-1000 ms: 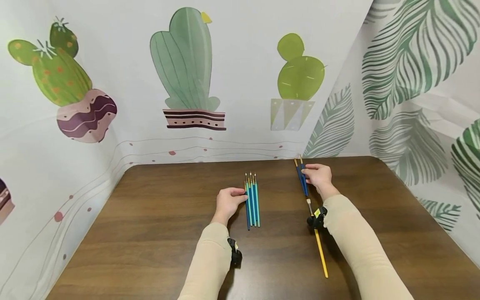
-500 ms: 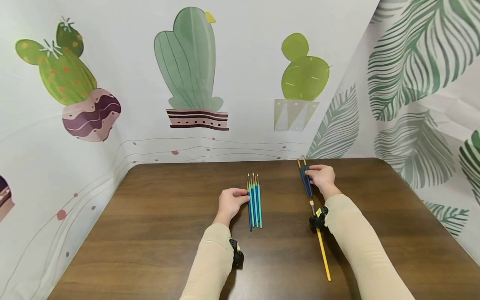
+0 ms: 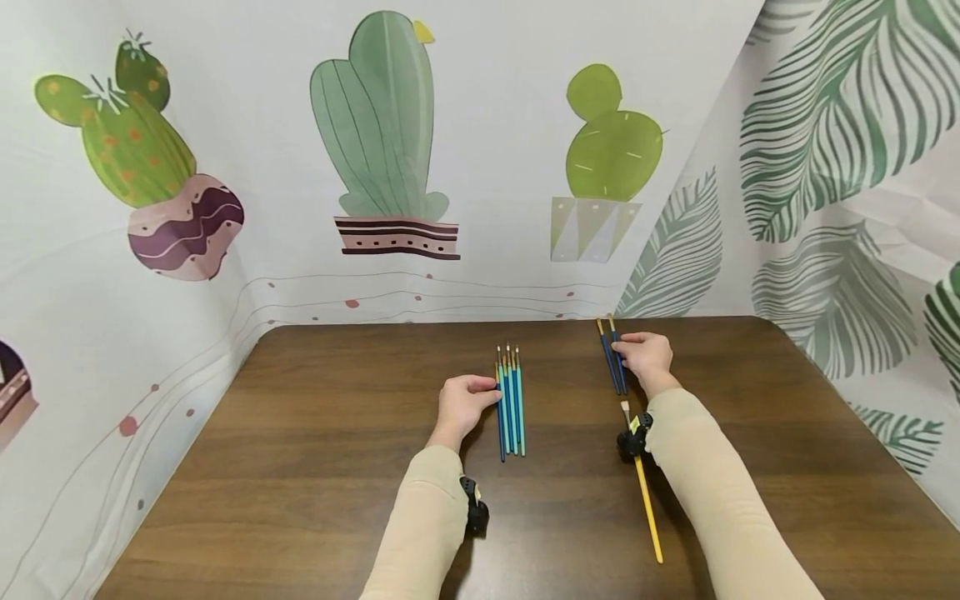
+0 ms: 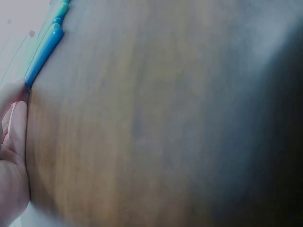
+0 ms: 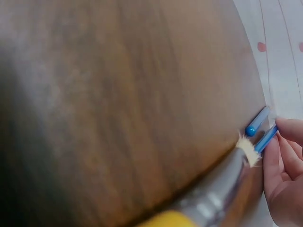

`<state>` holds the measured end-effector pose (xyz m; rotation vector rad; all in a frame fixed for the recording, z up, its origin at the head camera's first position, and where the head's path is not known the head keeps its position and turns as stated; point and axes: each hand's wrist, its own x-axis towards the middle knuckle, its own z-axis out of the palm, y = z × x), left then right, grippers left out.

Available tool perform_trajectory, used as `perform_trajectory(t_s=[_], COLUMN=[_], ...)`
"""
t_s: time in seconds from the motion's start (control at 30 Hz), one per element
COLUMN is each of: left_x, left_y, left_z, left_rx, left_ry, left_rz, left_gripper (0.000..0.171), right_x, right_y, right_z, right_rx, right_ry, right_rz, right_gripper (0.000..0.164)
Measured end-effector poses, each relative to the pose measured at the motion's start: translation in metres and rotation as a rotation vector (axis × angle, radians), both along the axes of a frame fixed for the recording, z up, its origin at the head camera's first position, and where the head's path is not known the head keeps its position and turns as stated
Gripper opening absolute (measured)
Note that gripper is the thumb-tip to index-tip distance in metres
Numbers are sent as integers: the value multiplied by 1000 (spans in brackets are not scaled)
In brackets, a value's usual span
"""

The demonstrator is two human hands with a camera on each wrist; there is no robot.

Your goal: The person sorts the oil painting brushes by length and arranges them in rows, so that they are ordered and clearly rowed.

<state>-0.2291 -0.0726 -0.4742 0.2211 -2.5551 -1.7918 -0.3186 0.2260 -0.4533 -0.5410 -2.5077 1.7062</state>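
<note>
In the head view a row of slim paintbrushes (image 3: pixel 516 408) with teal and blue handles lies side by side on the table, bristles toward the wall. My left hand (image 3: pixel 459 407) pinches the dark blue paintbrush (image 3: pixel 502 437) at the row's left edge; its blue handle (image 4: pixel 45 54) shows past the fingers in the left wrist view. Farther right, my right hand (image 3: pixel 648 357) pinches a dark blue paintbrush (image 3: pixel 622 375), whose handle end (image 5: pixel 266 138) shows in the right wrist view. A second dark blue paintbrush (image 3: pixel 608 360) lies just left of it.
A yellow-handled paintbrush (image 3: pixel 648 512) with a flat pale tip lies under the right wrist camera (image 3: pixel 634 437). The brown wooden table (image 3: pixel 300 467) ends at the back against a white wall cloth (image 3: pixel 495 167) with printed cacti and leaves.
The right hand's brush has shifted slightly to the right at its handle end, so the two dark blue brushes now lie nearly parallel. The left hand stays at the row; the view moved slightly.
</note>
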Motion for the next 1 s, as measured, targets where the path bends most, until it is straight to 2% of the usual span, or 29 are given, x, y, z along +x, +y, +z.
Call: perform_trajectory(t_s=[0.4,0.87,1.0], left_x=[0,1,1], left_y=[0,2,1], left_z=[2,3,3], left_rx=[-5,-15,-25], left_ry=[4,12,12], left_rz=[6,3,0], left_gripper=[19,20,20], right_x=[-2,2,5], right_y=[-2,0,-1], right_z=[-6,-4,-5], right_rx=[64,40,-26], right_ry=[-20,-22,1], right_rz=[-38,-30,-27], right_gripper=[35,37,37])
